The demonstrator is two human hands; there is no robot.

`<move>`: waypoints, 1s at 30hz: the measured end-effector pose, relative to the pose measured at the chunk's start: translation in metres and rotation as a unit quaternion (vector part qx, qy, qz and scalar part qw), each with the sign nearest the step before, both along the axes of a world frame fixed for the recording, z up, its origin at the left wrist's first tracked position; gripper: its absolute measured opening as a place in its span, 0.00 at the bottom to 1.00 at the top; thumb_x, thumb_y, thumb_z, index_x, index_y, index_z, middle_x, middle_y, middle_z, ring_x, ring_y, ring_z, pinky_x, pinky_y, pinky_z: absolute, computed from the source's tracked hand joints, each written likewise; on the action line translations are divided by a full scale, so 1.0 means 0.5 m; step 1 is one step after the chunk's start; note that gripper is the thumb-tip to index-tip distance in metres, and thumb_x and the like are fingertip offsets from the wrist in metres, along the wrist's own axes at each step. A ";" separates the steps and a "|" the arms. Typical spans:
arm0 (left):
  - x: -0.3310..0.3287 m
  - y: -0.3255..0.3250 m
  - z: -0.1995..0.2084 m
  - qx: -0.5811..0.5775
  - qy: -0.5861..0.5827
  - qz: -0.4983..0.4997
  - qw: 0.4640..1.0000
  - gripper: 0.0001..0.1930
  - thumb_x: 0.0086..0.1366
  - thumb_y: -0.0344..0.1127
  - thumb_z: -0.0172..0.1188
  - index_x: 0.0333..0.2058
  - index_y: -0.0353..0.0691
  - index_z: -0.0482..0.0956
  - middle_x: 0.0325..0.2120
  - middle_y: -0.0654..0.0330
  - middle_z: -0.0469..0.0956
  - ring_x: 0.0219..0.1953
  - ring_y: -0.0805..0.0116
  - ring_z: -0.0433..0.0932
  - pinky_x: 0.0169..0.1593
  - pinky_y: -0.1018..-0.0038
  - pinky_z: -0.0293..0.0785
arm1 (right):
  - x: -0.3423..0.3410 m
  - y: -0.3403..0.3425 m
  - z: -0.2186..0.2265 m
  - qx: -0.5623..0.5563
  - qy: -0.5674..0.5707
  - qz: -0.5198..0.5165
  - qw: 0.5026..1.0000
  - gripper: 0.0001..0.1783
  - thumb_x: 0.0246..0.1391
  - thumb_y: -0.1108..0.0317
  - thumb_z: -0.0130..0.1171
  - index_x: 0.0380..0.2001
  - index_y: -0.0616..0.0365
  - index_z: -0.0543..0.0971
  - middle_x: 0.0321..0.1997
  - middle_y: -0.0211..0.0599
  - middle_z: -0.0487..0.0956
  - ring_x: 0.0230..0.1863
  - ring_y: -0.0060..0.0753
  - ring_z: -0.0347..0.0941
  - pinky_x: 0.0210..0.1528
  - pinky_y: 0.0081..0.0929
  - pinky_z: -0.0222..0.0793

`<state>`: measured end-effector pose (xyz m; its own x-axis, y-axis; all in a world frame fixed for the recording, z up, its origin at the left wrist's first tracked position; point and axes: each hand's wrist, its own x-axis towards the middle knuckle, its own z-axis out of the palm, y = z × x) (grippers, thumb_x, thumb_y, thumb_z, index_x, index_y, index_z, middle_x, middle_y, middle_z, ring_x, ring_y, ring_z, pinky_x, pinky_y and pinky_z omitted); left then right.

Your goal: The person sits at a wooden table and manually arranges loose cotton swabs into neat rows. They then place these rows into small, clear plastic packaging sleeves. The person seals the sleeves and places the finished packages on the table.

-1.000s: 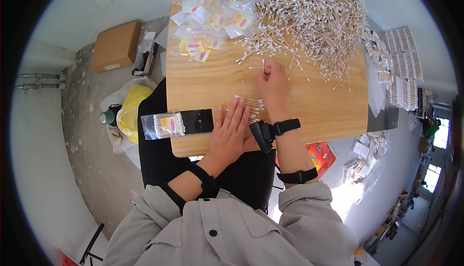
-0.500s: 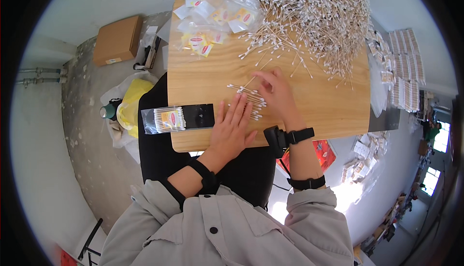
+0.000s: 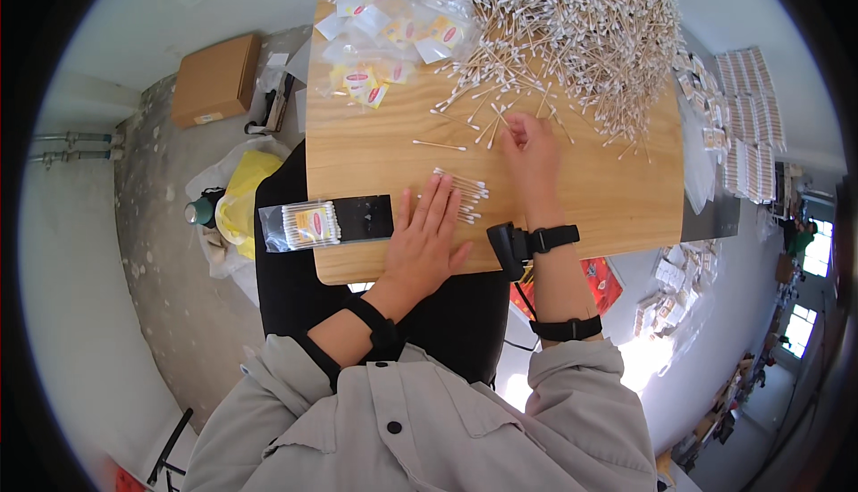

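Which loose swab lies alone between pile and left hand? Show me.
The crosswise swab beyond the left hand; others lie nearer the pile or beside that hand.

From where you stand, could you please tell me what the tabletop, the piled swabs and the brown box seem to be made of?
Tabletop: wood or wood-look laminate, smooth, with visible grain. Piled swabs: probably wooden sticks, matte tan, with white cotton-like tips. Brown box: likely cardboard, matte, with crisp folded edges.
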<state>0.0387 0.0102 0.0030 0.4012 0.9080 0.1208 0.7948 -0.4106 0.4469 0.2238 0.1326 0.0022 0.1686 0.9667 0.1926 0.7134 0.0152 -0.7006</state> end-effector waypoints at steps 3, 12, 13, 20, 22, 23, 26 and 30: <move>-0.003 -0.002 -0.002 0.002 -0.002 0.002 1.000 0.41 0.59 0.50 0.60 0.65 0.31 0.58 0.69 0.47 0.52 0.73 0.53 0.48 0.71 0.47 0.41 | -0.022 -0.018 0.017 -0.013 -0.049 0.090 0.995 0.12 0.48 0.72 0.64 0.38 0.47 0.82 0.36 0.32 0.75 0.34 0.34 0.77 0.35 0.33 0.73; -0.003 0.000 0.007 -0.012 0.006 -0.006 1.000 0.41 0.60 0.51 0.60 0.65 0.31 0.58 0.70 0.47 0.51 0.73 0.52 0.47 0.71 0.47 0.42 | -0.012 0.031 0.030 -0.018 -0.107 0.115 0.988 0.05 0.48 0.71 0.64 0.31 0.49 0.81 0.36 0.31 0.74 0.37 0.38 0.76 0.36 0.35 0.72; -0.004 0.000 0.008 -0.015 0.009 -0.004 1.000 0.41 0.60 0.51 0.60 0.65 0.31 0.58 0.70 0.47 0.51 0.73 0.52 0.47 0.71 0.47 0.42 | -0.016 0.033 0.041 0.016 -0.099 0.119 0.988 0.05 0.48 0.70 0.65 0.30 0.49 0.81 0.36 0.31 0.75 0.37 0.38 0.76 0.37 0.35 0.72; -0.004 -0.001 0.008 -0.026 -0.006 -0.001 1.000 0.42 0.57 0.47 0.62 0.65 0.31 0.58 0.70 0.48 0.51 0.73 0.52 0.48 0.71 0.47 0.41 | -0.103 0.007 0.062 -0.008 -0.065 0.199 0.978 0.06 0.49 0.69 0.65 0.32 0.52 0.81 0.34 0.31 0.75 0.38 0.34 0.76 0.39 0.31 0.72; -0.004 -0.001 0.010 -0.020 -0.003 -0.005 1.000 0.43 0.56 0.47 0.63 0.65 0.32 0.58 0.70 0.48 0.52 0.73 0.52 0.48 0.71 0.47 0.42 | -0.105 0.000 0.046 -0.016 -0.074 0.203 0.976 0.06 0.50 0.69 0.66 0.33 0.54 0.81 0.32 0.31 0.75 0.36 0.32 0.77 0.39 0.28 0.73; -0.004 0.000 0.010 -0.018 -0.002 -0.007 1.000 0.43 0.56 0.47 0.63 0.65 0.32 0.58 0.70 0.48 0.52 0.73 0.53 0.49 0.71 0.47 0.42 | -0.095 -0.003 0.034 -0.038 -0.061 0.194 0.978 0.06 0.50 0.69 0.66 0.33 0.54 0.82 0.32 0.31 0.75 0.36 0.31 0.77 0.38 0.28 0.73; 0.000 -0.002 -0.003 0.014 0.004 0.005 1.000 0.44 0.56 0.50 0.64 0.65 0.32 0.58 0.69 0.48 0.53 0.73 0.53 0.49 0.71 0.48 0.43 | -0.068 -0.016 0.029 -0.092 -0.024 0.171 0.981 0.06 0.48 0.69 0.66 0.31 0.52 0.82 0.30 0.31 0.75 0.34 0.33 0.77 0.37 0.30 0.72; -0.005 -0.007 -0.011 0.024 -0.020 0.009 0.999 0.46 0.54 0.50 0.65 0.66 0.32 0.56 0.69 0.46 0.52 0.72 0.50 0.49 0.71 0.46 0.42 | -0.026 -0.042 0.042 -0.154 0.008 0.201 0.967 0.06 0.49 0.69 0.66 0.33 0.51 0.83 0.30 0.32 0.76 0.33 0.33 0.77 0.37 0.29 0.73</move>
